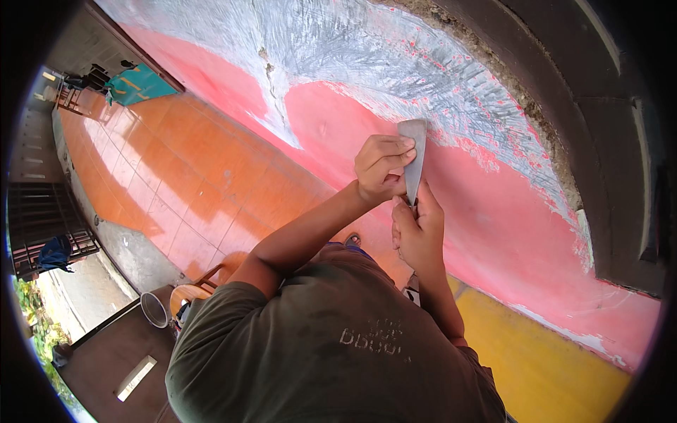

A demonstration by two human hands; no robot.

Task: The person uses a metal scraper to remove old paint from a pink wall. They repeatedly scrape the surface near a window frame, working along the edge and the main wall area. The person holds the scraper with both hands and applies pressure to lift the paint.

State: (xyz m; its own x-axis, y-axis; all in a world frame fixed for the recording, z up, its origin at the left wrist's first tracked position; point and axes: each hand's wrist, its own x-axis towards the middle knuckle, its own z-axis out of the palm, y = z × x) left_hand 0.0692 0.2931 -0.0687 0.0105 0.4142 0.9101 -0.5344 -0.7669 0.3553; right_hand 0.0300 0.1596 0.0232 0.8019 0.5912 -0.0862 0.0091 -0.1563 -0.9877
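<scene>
A putty knife with a broad, flared metal blade (417, 148) points up in front of the wall. My right hand (420, 224) is wrapped around its handle, most of which the fingers hide. The fingertips of my left hand (385, 164) press on the blade's left side. Behind the tool stands a pink painted wall (476, 201). Its upper part is a scraped grey-white patch (391, 69), with red flecks of paint left in it and a ragged lower border. I cannot tell whether the blade's wide end touches the wall.
A dark frame (608, 158) curves along the right, edged by rough broken plaster. Orange floor tiles (201, 174) stretch left. Behind me at left stand a wooden stool (185, 293) and a clear plastic container (154, 310). A yellow surface (518, 338) lies at lower right.
</scene>
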